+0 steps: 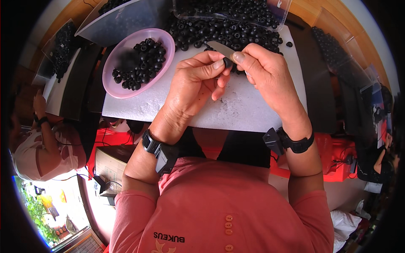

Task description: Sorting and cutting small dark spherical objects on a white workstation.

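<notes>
Left hand (198,80) and right hand (263,69) raised together over the white foam board (236,109), close to the face for fine work. Left fingers curled shut, thumb and forefinger pinching a small black bead (228,63). Right thumb and fingers closed on a thin grey blade (221,48), tip slanting up and left, lower end meeting the bead; probably trimming it, though the contact point hidden by fingertips. Loose heap of black beads (228,33) just beyond the hands, within easy reach. Pink bowl (126,90) to the left holding a smaller batch, kept apart from the heap. Clear plastic bags (126,19) of more beads at the far edge.
</notes>
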A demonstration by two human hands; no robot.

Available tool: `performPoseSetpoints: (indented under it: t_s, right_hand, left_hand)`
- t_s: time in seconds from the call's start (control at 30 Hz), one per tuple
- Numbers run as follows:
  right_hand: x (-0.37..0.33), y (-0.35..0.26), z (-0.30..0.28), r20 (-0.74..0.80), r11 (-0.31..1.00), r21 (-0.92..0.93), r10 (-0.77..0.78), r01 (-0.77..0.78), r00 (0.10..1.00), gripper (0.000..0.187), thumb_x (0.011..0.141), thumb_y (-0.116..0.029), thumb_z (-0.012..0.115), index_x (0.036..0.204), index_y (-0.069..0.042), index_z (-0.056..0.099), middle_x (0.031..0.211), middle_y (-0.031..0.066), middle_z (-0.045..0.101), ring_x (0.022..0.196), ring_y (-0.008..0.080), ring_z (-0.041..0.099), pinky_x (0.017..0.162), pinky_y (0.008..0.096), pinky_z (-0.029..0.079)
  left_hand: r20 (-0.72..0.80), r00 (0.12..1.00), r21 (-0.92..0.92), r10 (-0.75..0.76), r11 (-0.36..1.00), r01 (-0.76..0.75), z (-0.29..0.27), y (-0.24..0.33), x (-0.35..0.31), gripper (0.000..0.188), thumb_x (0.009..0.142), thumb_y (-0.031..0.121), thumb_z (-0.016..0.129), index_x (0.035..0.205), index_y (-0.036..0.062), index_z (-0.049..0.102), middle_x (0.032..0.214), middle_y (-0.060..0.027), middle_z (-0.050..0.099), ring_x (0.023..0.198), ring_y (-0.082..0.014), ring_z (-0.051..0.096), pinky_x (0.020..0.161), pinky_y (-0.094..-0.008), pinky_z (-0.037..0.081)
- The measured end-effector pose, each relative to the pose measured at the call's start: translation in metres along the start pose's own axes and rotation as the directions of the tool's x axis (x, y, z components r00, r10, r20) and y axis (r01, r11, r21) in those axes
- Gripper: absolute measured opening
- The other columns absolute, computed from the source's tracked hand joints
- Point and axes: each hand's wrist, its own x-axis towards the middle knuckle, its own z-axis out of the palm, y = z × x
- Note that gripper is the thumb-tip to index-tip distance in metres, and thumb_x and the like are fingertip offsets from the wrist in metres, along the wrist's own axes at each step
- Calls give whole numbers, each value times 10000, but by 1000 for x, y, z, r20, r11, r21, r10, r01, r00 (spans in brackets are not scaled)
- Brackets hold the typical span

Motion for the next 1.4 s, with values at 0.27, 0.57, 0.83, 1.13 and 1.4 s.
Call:
performPoseSetpoints:
  t_s: [0.27,0.57,0.83,1.13,1.4]
  right_hand:
    - [-2,2,1,-1,994,-89,-70,70,998,325,971,-250,601,742,-21,570,513,111,469,447,187,440,455,342,357]
    - [-3,4,2,10,971,-173,-166,165,986,285,976,-233,593,766,-40,584,534,129,512,471,266,541,460,366,392]
    - [-2,5,2,32,958,-163,-234,236,972,250,974,-220,600,795,-45,610,554,127,539,483,268,566,460,359,406]
    - [-11,12,17,116,875,-180,-434,449,893,211,957,-238,633,846,-59,628,621,127,586,529,277,605,488,363,431]
    - [-1,16,-9,-107,982,179,-34,53,994,314,998,-265,601,801,-21,618,561,-30,464,529,38,403,473,235,325]
  left_hand:
    - [6,1000,-31,-7,999,7,-2,0,0,86,957,23,575,1021,-32,595,819,-139,623,624,-166,561,419,-273,412]
    - [-20,999,-5,-26,1000,26,-4,-1,1,70,952,23,578,963,-42,602,813,-129,623,592,-138,541,394,-249,384]
    - [-28,997,-38,-66,997,64,-6,-2,1,84,947,41,591,934,-42,596,807,-132,631,582,-137,539,390,-242,374]
    - [-4,999,-66,-54,996,54,-10,1,8,181,947,65,596,1051,-79,629,832,-116,650,569,-127,543,392,-235,366]
    - [-22,999,3,-34,999,34,4,0,5,189,960,59,593,1100,-62,633,833,-94,631,620,-134,560,427,-240,387]
